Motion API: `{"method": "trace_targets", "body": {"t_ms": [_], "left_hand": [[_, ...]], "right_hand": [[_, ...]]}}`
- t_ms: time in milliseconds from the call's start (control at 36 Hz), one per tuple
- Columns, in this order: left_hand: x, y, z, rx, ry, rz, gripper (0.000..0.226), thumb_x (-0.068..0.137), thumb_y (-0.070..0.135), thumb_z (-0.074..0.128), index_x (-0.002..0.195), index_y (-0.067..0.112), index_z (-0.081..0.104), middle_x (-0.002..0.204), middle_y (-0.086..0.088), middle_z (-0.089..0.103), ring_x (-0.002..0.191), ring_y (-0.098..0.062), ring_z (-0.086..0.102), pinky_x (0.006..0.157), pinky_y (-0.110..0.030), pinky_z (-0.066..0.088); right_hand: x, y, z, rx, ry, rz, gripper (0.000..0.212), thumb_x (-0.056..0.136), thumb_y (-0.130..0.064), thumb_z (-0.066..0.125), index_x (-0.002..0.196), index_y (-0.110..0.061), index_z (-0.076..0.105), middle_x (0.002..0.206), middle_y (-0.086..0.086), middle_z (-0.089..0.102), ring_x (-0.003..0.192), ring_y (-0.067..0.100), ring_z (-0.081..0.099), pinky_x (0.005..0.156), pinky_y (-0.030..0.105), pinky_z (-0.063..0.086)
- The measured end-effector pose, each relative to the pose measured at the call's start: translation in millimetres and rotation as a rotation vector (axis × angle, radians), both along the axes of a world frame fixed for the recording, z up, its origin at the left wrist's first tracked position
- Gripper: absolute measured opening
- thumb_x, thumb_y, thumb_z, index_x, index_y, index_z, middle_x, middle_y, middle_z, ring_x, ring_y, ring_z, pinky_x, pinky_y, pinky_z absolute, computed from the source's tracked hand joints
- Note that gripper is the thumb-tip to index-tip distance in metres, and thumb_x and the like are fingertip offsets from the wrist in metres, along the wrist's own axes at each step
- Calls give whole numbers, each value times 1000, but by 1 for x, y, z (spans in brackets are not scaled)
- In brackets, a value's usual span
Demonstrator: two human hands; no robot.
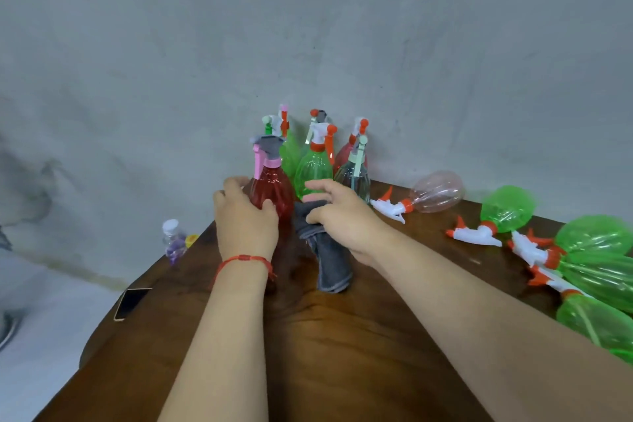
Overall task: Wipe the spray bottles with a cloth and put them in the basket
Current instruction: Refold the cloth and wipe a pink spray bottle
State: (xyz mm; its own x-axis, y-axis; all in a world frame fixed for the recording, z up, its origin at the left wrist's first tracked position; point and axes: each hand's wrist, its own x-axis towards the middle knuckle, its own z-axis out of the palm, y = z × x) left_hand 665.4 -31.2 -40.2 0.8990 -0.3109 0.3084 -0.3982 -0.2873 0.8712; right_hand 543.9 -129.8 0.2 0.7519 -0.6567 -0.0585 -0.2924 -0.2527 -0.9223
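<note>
L hand (245, 219) curled round red spray bottle (271, 187), upright on table (342, 353); R hand (340, 216) pinches grey cloth (330, 262), fingers half-spread.

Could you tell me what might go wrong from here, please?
The left hand grips the red bottle among crowded bottles; lifting it may topple the green bottle beside it.
The lying bottles near the right edge of the table could roll off.
The phone sits at the left edge; an arm could knock it.
</note>
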Motion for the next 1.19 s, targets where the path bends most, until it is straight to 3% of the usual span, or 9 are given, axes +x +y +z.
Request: {"method": "trace_targets", "body": {"t_ms": [111, 194, 333, 472, 611, 778, 917, 1056, 1194], "left_hand": [[-19, 7, 24, -103, -50, -41, 8, 95, 19, 67, 97, 21, 59, 87, -3, 64, 75, -16, 58, 65, -27, 39], [-43, 9, 37, -74, -129, -148, 17, 99, 24, 63, 83, 21, 63, 70, 3, 60, 68, -8, 56, 59, -23, 35], [-99, -5, 47, -205, 178, -767, 10, 100, 19, 64, 99, 20, 73, 88, 1, 73, 83, -11, 69, 74, -37, 58], [-173, -22, 25, -40, 386, -1225, 38, 97, 34, 75, 133, 28, 63, 125, -4, 75, 116, -20, 73, 94, -41, 61], [-207, -33, -1, -46, 301, -1213, 26, 97, 18, 78, 121, 25, 68, 118, -1, 79, 111, -27, 75, 97, -46, 58], [-200, -34, -3, -37, 251, -1148, 23, 106, 13, 65, 104, 30, 80, 107, -4, 81, 103, -22, 76, 93, -45, 54], [-197, -33, 3, 0, 168, -1052, 26, 109, 20, 59, 105, 29, 83, 103, 3, 82, 101, -17, 77, 93, -40, 55], [-197, -32, 3, 113, -81, -1031, 24, 109, 21, 58, 110, 32, 79, 105, 13, 80, 103, -6, 73, 94, -35, 54], [-196, -34, 1, 81, -7, -1030, 29, 109, 13, 59, 124, 34, 72, 112, 12, 79, 93, -4, 74, 78, -27, 57]], "right_hand": [[-43, 0, 9, 52, -162, -67, 51, 93, -2, 68, 133, -33, 65, 126, -9, 73, 115, 17, 71, 106, 44, 56], [-87, 4, 21, 160, -341, -92, 47, 97, 6, 66, 130, -27, 69, 125, -1, 75, 113, 24, 74, 96, 39, 60], [-160, 5, 29, 331, -534, -170, 38, 98, 3, 64, 127, -20, 72, 120, 4, 77, 106, 22, 75, 90, 35, 59], [-216, 5, 22, 361, -620, -250, 33, 99, -3, 62, 129, -15, 71, 124, 12, 75, 104, 24, 73, 92, 35, 58], [-246, 4, 1, 203, -507, -343, 22, 107, -13, 59, 120, -20, 75, 113, 8, 79, 104, 22, 75, 94, 37, 59], [-262, -8, -17, 212, -465, -520, 20, 105, -21, 64, 120, -30, 74, 117, -1, 76, 87, 13, 71, 55, 25, 53], [-272, -16, -24, 338, -558, -298, 31, 96, -14, 73, 125, -26, 74, 128, -3, 74, 122, 16, 70, 95, 35, 58], [-285, -20, -36, -268, -315, -271, 66, 81, 11, 77, 130, -32, 69, 127, -11, 72, 115, 10, 71, 103, 40, 56], [-285, -24, -40, -466, -380, -449, 39, 86, 0, 78, 111, -29, 80, 105, -16, 77, 95, 9, 74, 91, 34, 60]]}}
